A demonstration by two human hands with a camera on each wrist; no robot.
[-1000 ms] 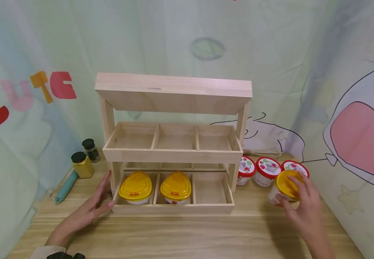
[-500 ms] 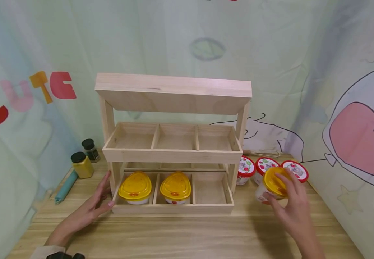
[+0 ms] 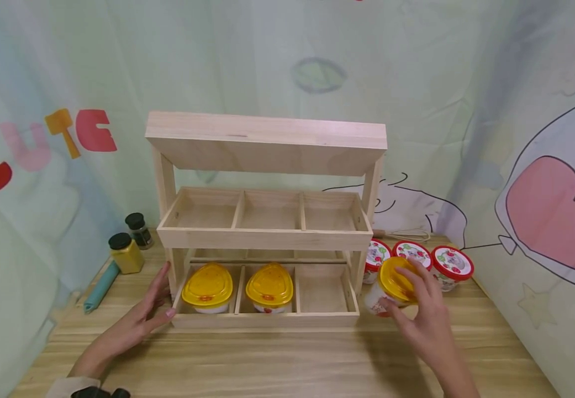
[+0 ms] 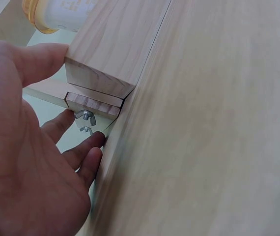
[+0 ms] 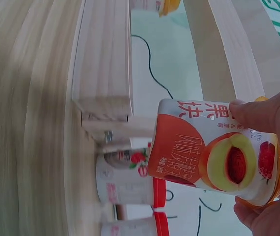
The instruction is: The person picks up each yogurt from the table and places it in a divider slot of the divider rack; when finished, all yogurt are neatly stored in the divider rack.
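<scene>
Held cup [image 3: 389, 287]: fingers [image 3: 418, 279] of the right hand [image 3: 428, 320] cover its far side in the head view. Red-lidded cup [image 3: 374, 260] beyond those fingertips is part-hidden by the wooden rack [image 3: 267, 237]. Left wrist view cuts off the left hand [image 4: 27, 162] at the frame edge; right wrist view's tabletop is blurred.

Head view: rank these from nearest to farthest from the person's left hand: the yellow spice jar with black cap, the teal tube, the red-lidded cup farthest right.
1. Teal tube, just left of the left hand.
2. Yellow spice jar with black cap, behind it.
3. Red-lidded cup, far right.
</scene>
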